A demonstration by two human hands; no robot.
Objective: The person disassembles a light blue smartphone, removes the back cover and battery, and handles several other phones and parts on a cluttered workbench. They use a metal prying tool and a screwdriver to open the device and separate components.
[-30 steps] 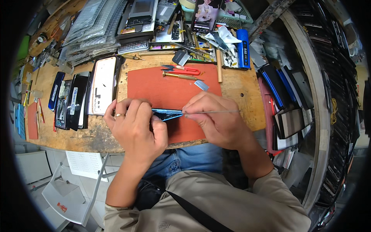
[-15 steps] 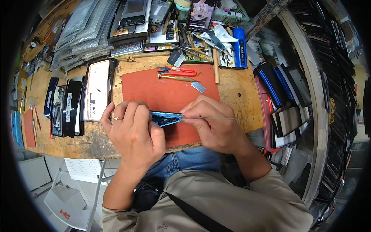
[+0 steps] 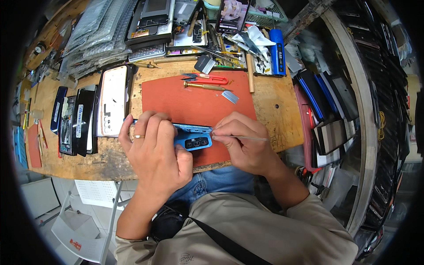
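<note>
My left hand [image 3: 157, 148] is wrapped round a blue smartphone [image 3: 204, 142], holding it on edge above the red mat [image 3: 198, 101]. The phone's near blue panel leans away from the dark-edged part behind it, and a black camera block with round openings shows near its right end. My right hand [image 3: 245, 143] pinches a thin, rod-like metal tool [image 3: 254, 138], its shaft pointing out to the right. Those fingertips meet the phone's right end; the tool's tip is hidden by them.
Red-handled thread snips [image 3: 212, 79], a brass screwdriver [image 3: 207, 86] and a small metal blade [image 3: 230, 96] lie on the mat's far part. A white-faced phone panel [image 3: 112, 100] and dark phone parts stand at the left. Trays of tools and stacked bubble-wrap packets [image 3: 95, 33] line the back.
The phone has tilted, so its near blue panel and camera block show more widely. Both hands keep their hold; the thin tool now slopes slightly downward to the right.
</note>
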